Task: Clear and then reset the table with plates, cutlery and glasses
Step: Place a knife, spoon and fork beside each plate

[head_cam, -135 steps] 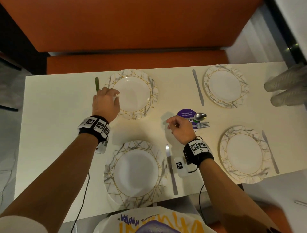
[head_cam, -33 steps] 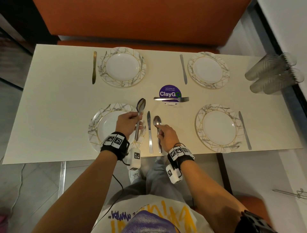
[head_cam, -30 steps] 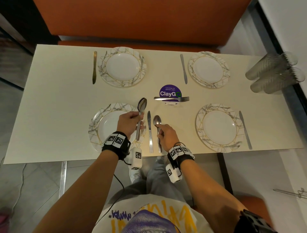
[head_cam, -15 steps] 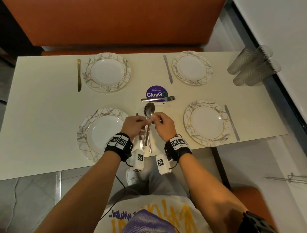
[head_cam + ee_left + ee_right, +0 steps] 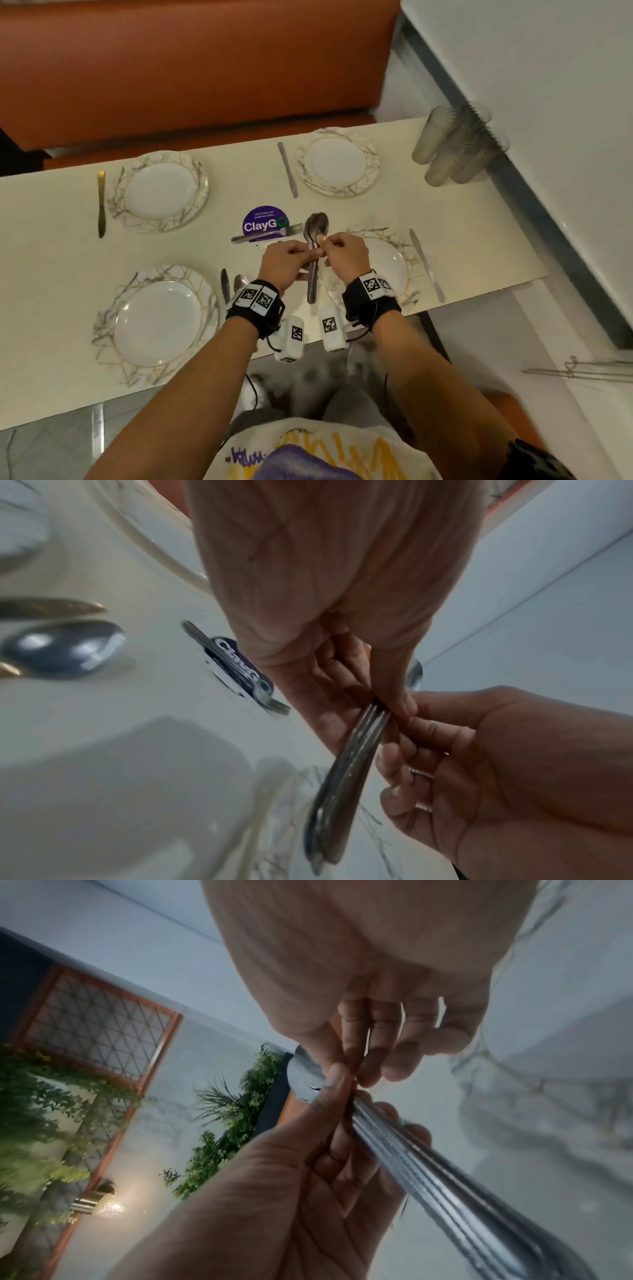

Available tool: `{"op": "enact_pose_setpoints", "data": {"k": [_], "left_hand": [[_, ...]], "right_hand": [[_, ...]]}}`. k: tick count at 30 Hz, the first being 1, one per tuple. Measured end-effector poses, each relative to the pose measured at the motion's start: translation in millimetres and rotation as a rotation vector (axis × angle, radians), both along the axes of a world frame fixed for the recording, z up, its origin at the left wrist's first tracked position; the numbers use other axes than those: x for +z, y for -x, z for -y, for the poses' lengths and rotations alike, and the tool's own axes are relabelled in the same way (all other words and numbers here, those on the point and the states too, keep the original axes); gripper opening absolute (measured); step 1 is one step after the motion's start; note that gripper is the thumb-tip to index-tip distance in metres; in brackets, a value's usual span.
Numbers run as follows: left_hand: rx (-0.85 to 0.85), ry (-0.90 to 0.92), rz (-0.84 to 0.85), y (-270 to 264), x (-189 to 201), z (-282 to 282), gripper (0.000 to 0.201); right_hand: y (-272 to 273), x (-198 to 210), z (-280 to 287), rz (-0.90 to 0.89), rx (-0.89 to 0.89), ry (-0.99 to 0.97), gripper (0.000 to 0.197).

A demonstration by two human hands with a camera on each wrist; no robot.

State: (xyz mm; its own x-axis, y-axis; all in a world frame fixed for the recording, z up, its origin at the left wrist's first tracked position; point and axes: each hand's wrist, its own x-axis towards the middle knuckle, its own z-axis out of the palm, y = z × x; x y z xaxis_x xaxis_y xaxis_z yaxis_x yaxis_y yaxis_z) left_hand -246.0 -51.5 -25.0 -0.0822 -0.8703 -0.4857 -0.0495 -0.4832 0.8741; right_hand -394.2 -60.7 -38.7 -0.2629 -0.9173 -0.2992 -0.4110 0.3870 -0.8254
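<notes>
Left hand [image 5: 287,261] and right hand [image 5: 343,253] both pinching stacked spoons [image 5: 314,240] above the table [image 5: 51,260]

Free room and obstacles on the desk [image 5: 61,274]. The broad left end lies bare. Four plates occupy the corners; the near right plate [image 5: 390,263] sits directly beneath the raised hands. A fork [image 5: 263,234] crosses the middle lane. Stacked glasses [image 5: 455,150] block the far right corner beside the wall.

Black wristbands [image 5: 255,310] with square-code tags, white camera pods [image 5: 291,339], cables.
</notes>
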Motion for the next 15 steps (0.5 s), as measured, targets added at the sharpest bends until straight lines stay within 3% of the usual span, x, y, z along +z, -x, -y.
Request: {"op": "enact_pose_setpoints", "data": {"k": [8, 11, 15], "left_hand": [[0.060, -0.033, -0.067, 130, -3, 27, 0.017], [0.102, -0.050, -0.020, 159, -10, 29, 0.011], [0.150, -0.059, 0.091, 180, -20, 29, 0.021]], "right_hand": [[139, 3, 31, 0.087, -0.097, -0.033, 0.017], [192, 6, 33, 0.092, -0.126, -0.070, 0.011], [253, -15, 34, 0.018, -0.156, -0.180, 0.015]]}}
